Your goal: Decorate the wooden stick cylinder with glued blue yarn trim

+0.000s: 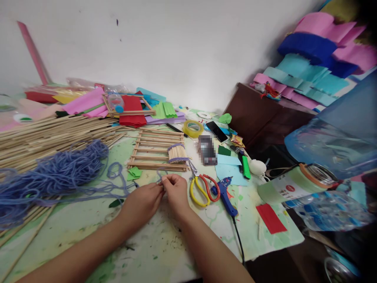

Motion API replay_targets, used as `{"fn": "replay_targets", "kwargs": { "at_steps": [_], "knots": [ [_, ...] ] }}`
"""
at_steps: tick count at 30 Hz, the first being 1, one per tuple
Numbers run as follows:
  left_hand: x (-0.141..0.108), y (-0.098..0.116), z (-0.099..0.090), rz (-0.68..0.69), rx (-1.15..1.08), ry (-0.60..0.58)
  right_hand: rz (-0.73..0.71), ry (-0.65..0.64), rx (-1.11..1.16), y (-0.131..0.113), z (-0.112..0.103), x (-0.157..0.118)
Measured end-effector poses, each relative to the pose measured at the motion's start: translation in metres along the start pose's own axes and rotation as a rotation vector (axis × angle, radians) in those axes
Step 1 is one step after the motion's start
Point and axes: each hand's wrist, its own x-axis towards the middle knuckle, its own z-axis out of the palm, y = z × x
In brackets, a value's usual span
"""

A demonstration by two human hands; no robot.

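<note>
Table (138, 251), hands (176, 192) near yarn (73, 167), plastic-wrapped bottles (330, 212)

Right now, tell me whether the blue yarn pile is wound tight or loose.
Loose: the yarn pile lies in an untidy, trailing heap, not a ball.

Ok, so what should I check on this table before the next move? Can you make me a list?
1. Left hand and right hand together: ok, they meet at the fingers.
2. What the fingers pinch: cannot tell, too small and partly hidden.
3. Stick frame lying flat: ok, just beyond the hands.
4. Blue yarn neat: not ok, it's a messy heap with loose loops.
5. Scissors close by: ok, beside the right hand.
6. Glue gun cool: cannot tell.
</note>
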Motion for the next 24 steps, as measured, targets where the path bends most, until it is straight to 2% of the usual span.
{"fn": "replay_targets", "kwargs": {
  "at_steps": [3,8,11,13,15,20,24],
  "knots": [
    [0.000,0.000,0.003,-0.026,-0.009,-0.024,0.039,-0.003,0.121,-0.001,0.002,-0.002],
    [0.002,-0.002,-0.002,-0.059,-0.111,-0.024,0.054,0.043,0.159,-0.001,0.001,-0.002],
    [0.006,-0.006,-0.006,-0.150,-0.275,0.086,0.038,0.052,0.190,0.001,-0.001,0.000],
    [0.008,-0.009,-0.008,-0.236,-0.383,0.198,0.027,0.031,0.190,0.001,-0.001,0.000],
    [0.011,-0.011,-0.007,-0.282,-0.484,0.254,0.027,0.000,0.173,0.001,-0.001,0.000],
    [0.015,-0.014,-0.003,-0.216,-0.611,0.205,0.043,-0.069,0.139,0.000,0.001,-0.002],
    [0.014,-0.016,-0.006,-0.235,-0.631,0.133,0.034,-0.102,0.092,0.001,0.000,-0.002]
  ]
}}
